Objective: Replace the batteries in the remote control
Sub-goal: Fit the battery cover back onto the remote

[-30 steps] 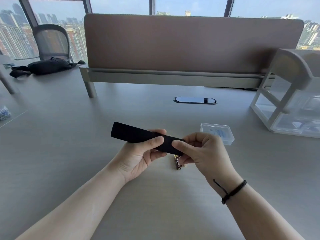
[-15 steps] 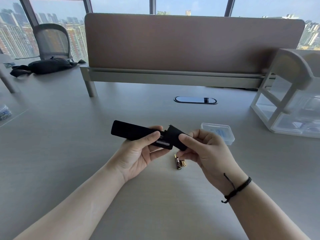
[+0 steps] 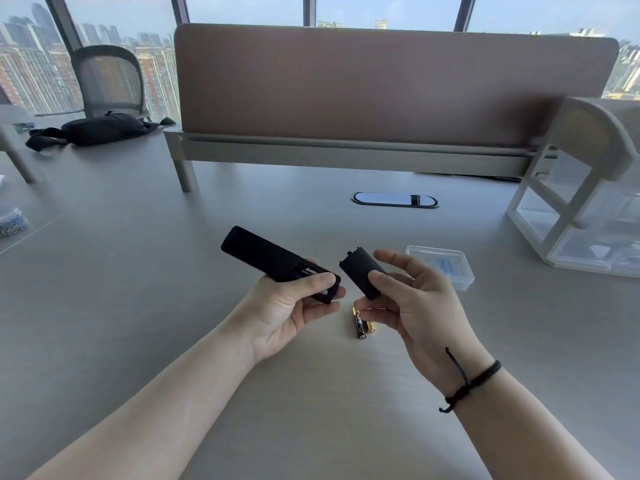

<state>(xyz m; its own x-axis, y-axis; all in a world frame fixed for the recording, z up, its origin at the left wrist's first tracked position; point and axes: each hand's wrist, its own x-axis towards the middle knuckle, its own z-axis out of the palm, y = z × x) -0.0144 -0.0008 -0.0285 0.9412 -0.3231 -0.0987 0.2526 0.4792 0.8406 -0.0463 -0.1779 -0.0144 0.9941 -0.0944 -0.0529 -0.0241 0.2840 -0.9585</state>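
The left hand (image 3: pixel 294 306) grips the remote control (image 3: pixel 273 259); the right hand (image 3: pixel 420 306) pinches its battery cover (image 3: pixel 362 273). Batteries (image 3: pixel 362 322) lie on the pale table (image 3: pixel 138 271), a divider panel (image 3: pixel 381 84) and windows (image 3: pixel 242 8) behind.

The left hand (image 3: pixel 294 308) covers the near end of the remote control (image 3: pixel 277 263), so only part of 1 battery label shows in the open bay, too small to read; the right hand (image 3: pixel 415 306) hides the lower end of the battery cover (image 3: pixel 362 271) and the far tips of the 2 batteries (image 3: pixel 362 323) on the table (image 3: pixel 138 306); at 2 o'clock, the clear case (image 3: pixel 441 265) holds something blue, blurred; the drawer unit (image 3: pixel 588 202) is cut off at 3 o'clock.
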